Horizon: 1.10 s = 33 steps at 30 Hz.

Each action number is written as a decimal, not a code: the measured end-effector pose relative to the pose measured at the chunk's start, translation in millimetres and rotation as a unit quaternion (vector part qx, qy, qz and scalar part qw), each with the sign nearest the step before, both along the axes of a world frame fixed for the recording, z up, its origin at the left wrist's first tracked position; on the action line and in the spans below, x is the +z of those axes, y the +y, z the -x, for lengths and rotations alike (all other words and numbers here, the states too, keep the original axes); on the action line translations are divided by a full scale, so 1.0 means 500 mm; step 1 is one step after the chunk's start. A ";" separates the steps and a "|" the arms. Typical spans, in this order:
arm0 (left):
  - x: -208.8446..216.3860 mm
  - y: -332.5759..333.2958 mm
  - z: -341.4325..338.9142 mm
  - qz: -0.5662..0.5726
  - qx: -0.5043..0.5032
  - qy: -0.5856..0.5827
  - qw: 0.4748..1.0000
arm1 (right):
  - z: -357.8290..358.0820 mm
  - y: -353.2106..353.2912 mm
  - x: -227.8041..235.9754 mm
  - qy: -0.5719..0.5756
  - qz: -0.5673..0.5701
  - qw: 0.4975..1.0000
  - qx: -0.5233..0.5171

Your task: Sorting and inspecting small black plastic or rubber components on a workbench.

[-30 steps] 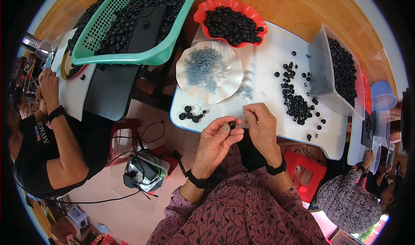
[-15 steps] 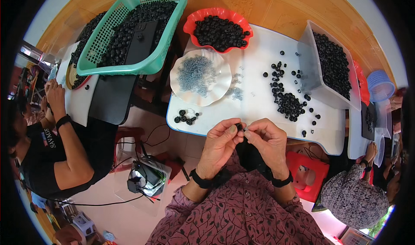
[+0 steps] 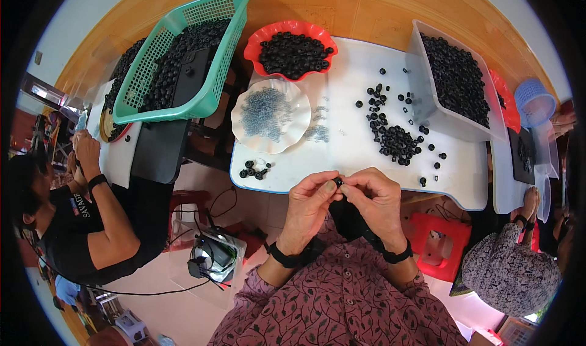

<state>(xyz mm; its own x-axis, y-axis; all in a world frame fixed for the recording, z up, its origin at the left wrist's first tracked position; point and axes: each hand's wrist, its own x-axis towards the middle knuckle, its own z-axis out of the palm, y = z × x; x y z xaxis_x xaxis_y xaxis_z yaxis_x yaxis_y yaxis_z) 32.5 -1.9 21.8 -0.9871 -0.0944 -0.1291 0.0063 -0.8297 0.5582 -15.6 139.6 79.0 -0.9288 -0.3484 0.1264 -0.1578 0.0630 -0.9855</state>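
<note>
Both of my hands meet at the table's front edge, fingertips pinched together. Between thumb and finger of my left hand (image 3: pixel 308 209) is a small round black part (image 3: pixel 338 180). My right hand (image 3: pixel 375 202) presses its thumb and fingertips against the same part; anything else in that pinch is too small to make out. Left of my hands lies a little group of black rings and caps (image 3: pixel 254 169). Behind them a white wavy-rimmed plate (image 3: pixel 301 135) holds many tiny grey, shiny pieces. A loose pile of small black parts (image 3: pixel 398 143) spreads over the white table (image 3: pixel 348 147) to the right.
A red scalloped bowl (image 3: pixel 332 43) and a clear plastic bin (image 3: pixel 432 111) hold black parts. A green basket (image 3: pixel 210 105) of them stands at left. One person (image 3: pixel 101 230) works on the left, another (image 3: pixel 510 270) on the right. A red stool (image 3: pixel 421 236) stands below the table.
My fingertips have come closer together round the black part; the tiny shiny bit seen at my right fingertips no longer shows. The view has shifted slightly, moving the table leftward.
</note>
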 end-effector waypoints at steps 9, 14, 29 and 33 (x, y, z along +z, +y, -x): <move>0.018 0.017 0.000 0.164 -0.018 0.000 0.986 | 0.004 0.049 0.018 0.056 -0.097 0.994 0.020; 0.013 0.016 -0.001 0.212 -0.042 0.021 0.976 | 0.003 0.062 0.030 0.019 -0.092 0.995 0.031; -0.004 0.019 0.011 0.019 -0.158 -0.022 0.987 | 0.011 0.078 -0.046 -0.149 0.035 0.986 0.068; -0.020 0.021 0.020 -0.069 -0.146 -0.032 0.986 | 0.015 0.077 -0.041 -0.152 0.062 0.985 0.055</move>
<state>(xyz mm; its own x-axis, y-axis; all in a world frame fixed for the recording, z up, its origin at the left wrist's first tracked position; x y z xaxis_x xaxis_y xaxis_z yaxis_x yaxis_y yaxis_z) 22.7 8.6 11.6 -0.9588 0.2161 -0.1841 -0.2764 -0.8592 0.4306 -22.9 177.9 58.4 -0.8881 -0.4479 -0.1031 0.1456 -0.0614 -0.9874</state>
